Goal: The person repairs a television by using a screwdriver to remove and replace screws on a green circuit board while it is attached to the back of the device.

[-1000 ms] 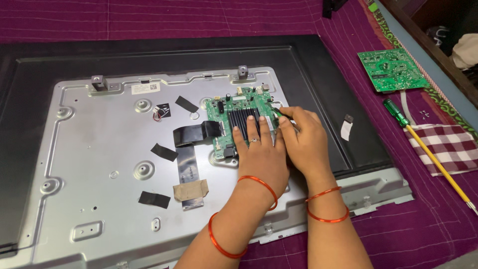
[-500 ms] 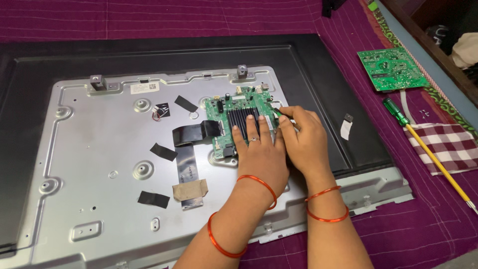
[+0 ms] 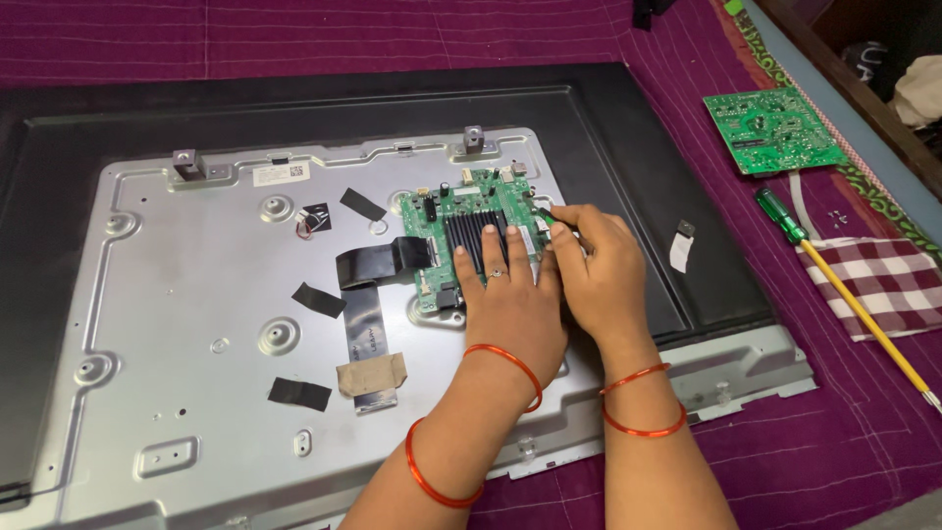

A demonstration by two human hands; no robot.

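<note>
— What is that person doing to the big flat screen?

— It lies face down on a purple cloth (image 3: 785, 461), so its grey metal back plate (image 3: 196, 373) is up. A green board (image 3: 466, 240) sits on that plate, near the top middle.

— Why is the left hand (image 3: 510, 304) flat on it?

— I think it presses down so the board does not slide. The fingers (image 3: 488, 257) are stretched out straight, close together, lying on the black ribbed block in the middle of the board. They grip nothing.

— And the right hand (image 3: 603, 270)?

— It is just beside the left one, touching it. Its fingertips (image 3: 557, 228) are pinched narrow at the board's right edge. Something small and dark is right there, but I cannot tell if it is held.

— So the board is under the hands?

— Its lower right part is, yes. The rest sticks out above and left of the fingers.

— What else is around?

— A second green board (image 3: 775, 131) lies well apart on the cloth, and a screwdriver (image 3: 844, 294) with a green handle rests by a checked cloth (image 3: 883, 285).
</note>
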